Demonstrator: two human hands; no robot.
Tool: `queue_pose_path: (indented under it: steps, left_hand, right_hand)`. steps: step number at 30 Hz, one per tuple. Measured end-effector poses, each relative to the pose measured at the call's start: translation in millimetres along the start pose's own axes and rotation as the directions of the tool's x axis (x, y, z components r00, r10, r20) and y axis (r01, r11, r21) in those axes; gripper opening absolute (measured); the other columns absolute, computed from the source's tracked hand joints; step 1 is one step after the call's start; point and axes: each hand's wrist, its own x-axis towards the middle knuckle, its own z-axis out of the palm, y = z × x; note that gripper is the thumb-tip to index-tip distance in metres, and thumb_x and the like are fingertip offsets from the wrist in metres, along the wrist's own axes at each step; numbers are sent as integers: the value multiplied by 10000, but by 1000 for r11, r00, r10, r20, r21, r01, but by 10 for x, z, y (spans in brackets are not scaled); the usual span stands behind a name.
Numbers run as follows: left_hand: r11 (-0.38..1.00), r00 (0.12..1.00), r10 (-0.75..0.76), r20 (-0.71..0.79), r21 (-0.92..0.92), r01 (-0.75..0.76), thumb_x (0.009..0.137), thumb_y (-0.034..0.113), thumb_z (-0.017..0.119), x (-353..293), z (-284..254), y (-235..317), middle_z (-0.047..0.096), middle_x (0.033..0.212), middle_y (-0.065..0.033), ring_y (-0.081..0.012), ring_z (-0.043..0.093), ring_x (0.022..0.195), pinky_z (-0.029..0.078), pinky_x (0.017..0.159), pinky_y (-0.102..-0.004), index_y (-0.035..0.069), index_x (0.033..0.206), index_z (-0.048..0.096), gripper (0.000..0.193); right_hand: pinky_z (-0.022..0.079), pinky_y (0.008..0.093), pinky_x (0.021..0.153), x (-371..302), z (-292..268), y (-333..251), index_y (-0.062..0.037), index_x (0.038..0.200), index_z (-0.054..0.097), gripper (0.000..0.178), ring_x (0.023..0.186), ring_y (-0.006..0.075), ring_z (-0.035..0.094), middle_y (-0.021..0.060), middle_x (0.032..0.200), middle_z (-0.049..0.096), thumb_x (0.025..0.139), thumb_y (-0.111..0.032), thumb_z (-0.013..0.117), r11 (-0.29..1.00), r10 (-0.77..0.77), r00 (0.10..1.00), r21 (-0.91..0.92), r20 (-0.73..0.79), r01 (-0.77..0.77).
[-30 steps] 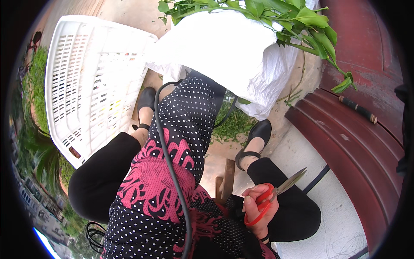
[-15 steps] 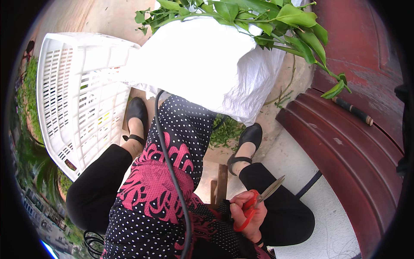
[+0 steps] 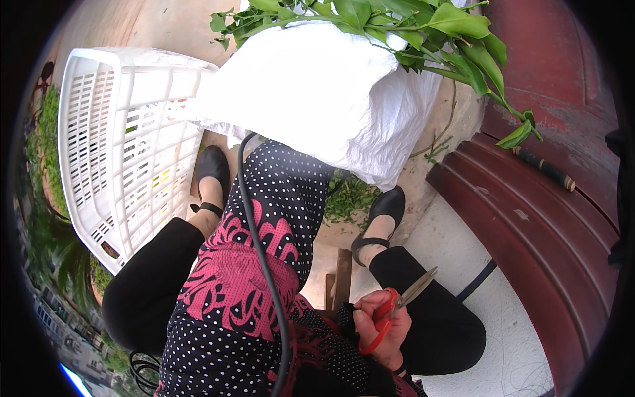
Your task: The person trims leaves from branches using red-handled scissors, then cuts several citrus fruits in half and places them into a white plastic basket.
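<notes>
My right hand (image 3: pixel 382 331) is closed round the red handles of a pair of scissors (image 3: pixel 378 325). Its blades point up and to the right, above my right knee. My left hand is out of the picture. A white plastic sheet or bag (image 3: pixel 297 99) lies over the far side, beyond my lap. Leafy green stems (image 3: pixel 456 26) rest across its far edge, and one stem hangs over to the right. My dotted black and pink garment (image 3: pixel 245 271) covers my lap.
A white slatted basket (image 3: pixel 126 152) stands tilted at the left. Dark red ridged panels (image 3: pixel 529 218) run along the right, with a dark rod (image 3: pixel 544 169) lying there. Cut green bits (image 3: pixel 350 200) lie on the floor between my shoes. A black cable (image 3: pixel 254 231) crosses my lap.
The view has shifted slightly. My right hand still holds the scissors in nearly the same place, and nothing else has visibly changed.
</notes>
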Motion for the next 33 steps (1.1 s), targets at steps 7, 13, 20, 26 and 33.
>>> queue_pose_path:
  steps: [7,13,20,26,33]
  left_hand:
    - [1000,1000,-12,-5,-11,12,825,74,615,4,36,111,595,1262,-200,-342,575,1181,525,895,-463,57,1257,621,432]
    - [1000,1000,-12,-1,-9,12,824,75,617,31,114,103,594,1260,-196,-343,574,1180,527,890,-464,58,1257,621,433]
    - [1000,1000,-21,1,-11,21,823,76,620,9,146,95,593,1258,-192,-344,572,1178,529,884,-465,59,1257,620,434]
    - [1000,1000,-25,2,-19,25,823,77,622,26,187,199,592,1256,-188,-344,571,1177,532,878,-466,59,1258,620,435]
    - [999,1000,-24,7,-21,24,822,78,625,14,264,265,592,1254,-184,-345,569,1176,534,872,-467,60,1258,619,437]
  right_hand:
    - [419,185,648,-22,33,-6,22,1065,578,286,671,25,482,-30,760,553,821,63,722,1000,21,1000,-7,1,-21]
    - [413,180,638,50,35,-5,22,1059,580,281,672,21,480,-31,761,552,820,69,720,999,53,998,3,-20,-53]
    - [401,176,619,68,40,21,19,1062,580,290,662,15,475,-37,752,543,815,79,720,998,53,998,13,-25,-53]
    - [392,174,608,74,34,37,17,1071,578,301,648,14,465,-40,732,531,813,86,718,999,38,999,-32,-2,-38]
    - [369,184,583,97,44,14,20,1084,574,314,625,23,440,-40,717,514,815,82,722,998,11,1000,-65,23,-10]
